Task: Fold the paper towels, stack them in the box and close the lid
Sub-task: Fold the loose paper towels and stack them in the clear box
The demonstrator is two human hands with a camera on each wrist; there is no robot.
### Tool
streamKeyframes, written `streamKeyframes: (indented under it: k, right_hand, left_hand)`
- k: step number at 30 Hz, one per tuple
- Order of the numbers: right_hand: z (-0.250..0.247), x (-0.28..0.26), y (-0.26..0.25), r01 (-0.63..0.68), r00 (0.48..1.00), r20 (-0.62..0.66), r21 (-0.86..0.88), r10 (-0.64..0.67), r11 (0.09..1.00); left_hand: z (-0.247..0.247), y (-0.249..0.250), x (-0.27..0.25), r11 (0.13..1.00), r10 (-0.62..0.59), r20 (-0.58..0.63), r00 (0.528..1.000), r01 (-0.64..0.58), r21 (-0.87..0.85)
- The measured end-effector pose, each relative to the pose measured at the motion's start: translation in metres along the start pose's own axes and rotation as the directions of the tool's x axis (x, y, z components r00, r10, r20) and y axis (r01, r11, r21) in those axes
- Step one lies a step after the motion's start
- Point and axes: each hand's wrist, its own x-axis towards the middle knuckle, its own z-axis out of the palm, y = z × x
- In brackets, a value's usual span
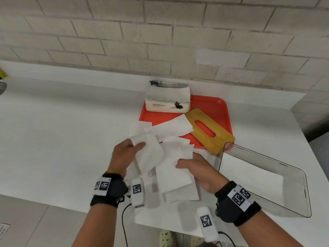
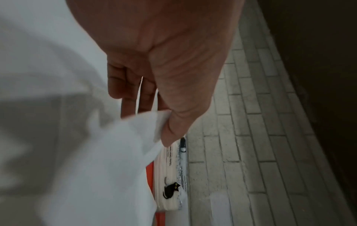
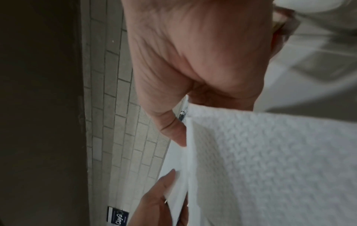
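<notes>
Both hands hold white paper towels above the counter in the head view. My left hand [image 1: 131,148] pinches a towel [image 1: 151,155] between thumb and fingers; the left wrist view shows that pinch [image 2: 164,122] on the towel's corner [image 2: 115,152]. My right hand [image 1: 188,164] grips a folded towel [image 1: 172,168] with the thumb on top, as the right wrist view shows [image 3: 177,137] on the embossed sheet [image 3: 270,160]. More loose towels [image 1: 170,127] lie beyond. The clear box [image 1: 267,177] stands to the right with a towel inside. Its wooden lid [image 1: 208,131] lies on the red tray [image 1: 213,106].
A pack of paper towels [image 1: 167,100] with a black cat print stands at the tray's back left. A brick wall [image 1: 160,32] rises behind the white counter [image 1: 62,131]. The counter's front edge runs just below my wrists, with floor beneath.
</notes>
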Motion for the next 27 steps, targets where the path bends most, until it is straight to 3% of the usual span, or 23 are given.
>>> streamKeyframes:
  k: [4,8,10,11,17,23,27]
  right_hand:
    - [-0.003,-0.005,0.0,0.007,0.999,0.038,0.055,-0.009,0.998]
    - [0.003,-0.005,0.004,0.04,0.997,0.066,0.065,-0.044,0.997]
    - [0.008,-0.004,0.006,0.048,0.996,0.079,0.053,-0.052,0.997]
    - [0.011,-0.003,0.008,0.05,0.994,0.093,0.043,-0.054,0.998]
    - [0.026,-0.007,0.015,0.096,0.984,0.161,-0.086,-0.081,0.992]
    - [0.037,-0.016,0.016,0.205,0.961,0.238,-0.271,-0.141,0.941]
    - [0.038,-0.019,0.019,0.199,0.96,0.252,-0.302,-0.123,0.932]
  left_hand:
    - [-0.024,0.01,-0.033,0.985,0.088,0.086,0.992,-0.074,-0.153]
    - [-0.037,0.01,-0.067,0.857,0.103,0.304,0.947,0.071,-0.51]
    - [-0.032,0.006,-0.081,0.797,0.087,0.351,0.932,0.146,-0.586]
    - [-0.027,0.003,-0.088,0.781,0.062,0.35,0.935,0.172,-0.6]
    - [0.004,-0.018,-0.108,0.889,-0.058,0.243,0.968,0.161,-0.429]
    - [0.017,-0.022,-0.113,0.829,-0.123,0.166,0.979,0.193,-0.525]
    - [0.012,-0.025,-0.114,0.817,-0.107,0.119,0.987,0.156,-0.555]
